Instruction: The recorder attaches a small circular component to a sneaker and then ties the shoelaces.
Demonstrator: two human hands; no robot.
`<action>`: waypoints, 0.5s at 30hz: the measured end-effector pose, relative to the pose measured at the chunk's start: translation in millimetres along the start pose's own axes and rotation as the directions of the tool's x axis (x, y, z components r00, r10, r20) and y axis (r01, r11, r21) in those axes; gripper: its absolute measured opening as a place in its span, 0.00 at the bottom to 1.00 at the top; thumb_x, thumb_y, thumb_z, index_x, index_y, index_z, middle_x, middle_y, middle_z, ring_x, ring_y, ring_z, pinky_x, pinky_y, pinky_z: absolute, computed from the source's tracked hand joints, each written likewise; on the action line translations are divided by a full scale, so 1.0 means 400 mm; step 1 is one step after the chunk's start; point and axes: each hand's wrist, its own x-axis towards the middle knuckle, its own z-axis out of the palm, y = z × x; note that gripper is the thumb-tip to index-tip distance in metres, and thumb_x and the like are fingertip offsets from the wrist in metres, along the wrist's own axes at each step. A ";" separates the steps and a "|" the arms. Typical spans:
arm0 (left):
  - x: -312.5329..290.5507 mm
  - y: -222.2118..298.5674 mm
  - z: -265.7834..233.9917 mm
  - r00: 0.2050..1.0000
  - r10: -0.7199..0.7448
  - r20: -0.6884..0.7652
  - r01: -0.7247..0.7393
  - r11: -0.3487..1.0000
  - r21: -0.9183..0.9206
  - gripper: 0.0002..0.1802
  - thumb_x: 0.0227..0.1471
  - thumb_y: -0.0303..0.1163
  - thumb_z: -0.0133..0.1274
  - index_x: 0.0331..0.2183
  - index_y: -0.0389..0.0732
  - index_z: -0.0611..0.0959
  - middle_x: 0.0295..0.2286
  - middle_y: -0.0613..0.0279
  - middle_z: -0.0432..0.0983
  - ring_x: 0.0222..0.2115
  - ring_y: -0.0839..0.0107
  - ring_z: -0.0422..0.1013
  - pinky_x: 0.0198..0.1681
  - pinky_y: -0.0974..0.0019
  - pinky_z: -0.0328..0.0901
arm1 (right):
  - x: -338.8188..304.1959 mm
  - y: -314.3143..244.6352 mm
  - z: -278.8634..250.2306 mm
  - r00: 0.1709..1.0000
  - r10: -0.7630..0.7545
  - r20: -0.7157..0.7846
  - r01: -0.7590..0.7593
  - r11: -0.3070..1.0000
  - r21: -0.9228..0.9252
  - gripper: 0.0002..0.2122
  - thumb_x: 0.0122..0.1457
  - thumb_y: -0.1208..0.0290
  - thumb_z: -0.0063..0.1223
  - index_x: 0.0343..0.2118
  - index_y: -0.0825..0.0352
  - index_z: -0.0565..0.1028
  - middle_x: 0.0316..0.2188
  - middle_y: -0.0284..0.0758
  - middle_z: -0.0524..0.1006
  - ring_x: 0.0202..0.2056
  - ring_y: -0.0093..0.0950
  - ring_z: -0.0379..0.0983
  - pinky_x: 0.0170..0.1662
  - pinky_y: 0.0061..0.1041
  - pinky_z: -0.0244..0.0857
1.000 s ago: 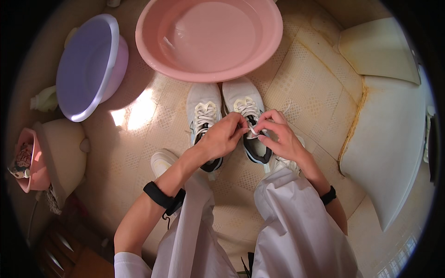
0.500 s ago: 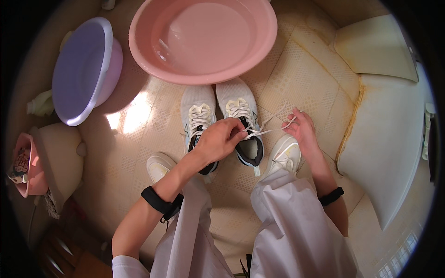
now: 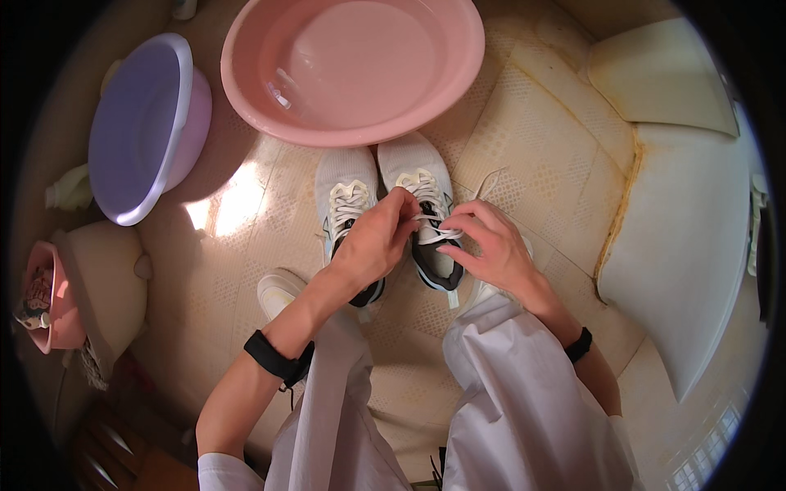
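A pair of white sneakers with black collars stands side by side on the floor between my feet. My left hand [image 3: 378, 237] reaches across the left sneaker [image 3: 348, 184], with thumb and fingers closed on the shoelace [image 3: 443, 235] of the right sneaker [image 3: 415, 161]. At the tongue the lace bunches into loose loops. My right hand [image 3: 495, 252] hovers over that shoe's opening, thumb and fingers spread around the loops without closing on them. One free lace end curves out past the fingers to the right. The left hand covers part of the left sneaker.
Just beyond the toes sits a large pink basin [image 3: 360, 135] with water in it. A purple basin [image 3: 182, 123] leans at the left, near a small pink basket [image 3: 59, 307] of items. A white curved fixture [image 3: 679, 245] borders the right side.
My right hand has come left from the stretched-out lace end to the loops over the shoe, and has let that end go. The left hand has shifted slightly up and left.
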 end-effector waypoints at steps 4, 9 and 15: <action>-0.002 0.007 -0.028 0.989 -0.094 0.118 0.094 0.996 0.004 0.09 0.60 0.20 0.56 0.41 0.35 0.74 0.32 0.60 0.80 0.34 0.75 0.76 0.40 0.68 0.71 | 0.024 -0.029 0.011 0.994 -0.096 -0.042 0.092 0.991 -0.099 0.15 0.53 0.65 0.70 0.43 0.60 0.80 0.40 0.33 0.75 0.44 0.36 0.75 0.48 0.36 0.69; -0.001 -0.017 -0.011 0.989 -0.093 0.118 0.127 0.938 -0.324 0.07 0.61 0.21 0.56 0.40 0.37 0.74 0.32 0.67 0.78 0.33 0.78 0.75 0.39 0.70 0.70 | 0.057 -0.012 0.026 0.992 -0.095 0.079 0.103 0.989 -0.108 0.11 0.54 0.64 0.69 0.38 0.58 0.82 0.38 0.30 0.75 0.42 0.36 0.74 0.47 0.36 0.69; -0.006 -0.003 -0.018 0.984 -0.168 0.066 0.179 0.854 -0.488 0.08 0.61 0.19 0.55 0.42 0.35 0.73 0.34 0.62 0.77 0.34 0.76 0.76 0.38 0.70 0.72 | 0.075 -0.036 0.039 0.949 -0.308 -0.065 0.292 0.939 -0.182 0.08 0.53 0.66 0.68 0.35 0.59 0.82 0.35 0.28 0.75 0.37 0.30 0.73 0.44 0.31 0.69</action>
